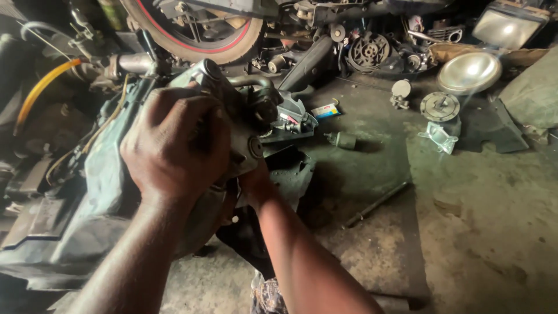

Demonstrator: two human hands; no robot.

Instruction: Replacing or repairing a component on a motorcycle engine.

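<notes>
Open floor (488,232) is left toward the near right corner. The far edge is blocked by a tyre (197,35), engine parts (369,51) and a round reflector (468,72). The middle is crossed by a thin rod (375,204).

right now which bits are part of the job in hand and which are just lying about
In hand: left hand gripping the grey engine part; right hand under it.

Lying about: round reflector, small cylinder, metal rod, wheel.

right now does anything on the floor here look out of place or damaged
Yes. Loose parts lie scattered on the dirty concrete floor: a round headlight reflector off its housing, a small dark cylinder on its side, and a thin metal rod. The left hand grips the greasy engine part; the right hand is hidden behind it.
</notes>
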